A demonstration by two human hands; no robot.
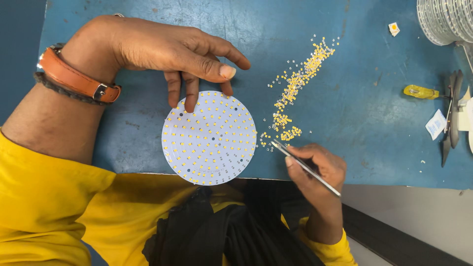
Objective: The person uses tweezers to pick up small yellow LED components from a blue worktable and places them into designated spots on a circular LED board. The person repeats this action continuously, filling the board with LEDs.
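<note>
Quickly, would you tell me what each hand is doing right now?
Left hand: open, fingertips on the round board.
Right hand: closed on tweezers.

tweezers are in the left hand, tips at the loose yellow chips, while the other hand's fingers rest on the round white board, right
Not quite. The head view shows the tweezers in the right hand, not the left. Their tips are at the loose yellow chips, and the left hand has its fingers resting on the edge of the round white board.

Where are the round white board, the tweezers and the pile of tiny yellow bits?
Round white board (209,138), head view, its middle.
Tweezers (305,167), head view, mid-shaft.
Yellow bits (295,81), head view, pile's middle.
</note>
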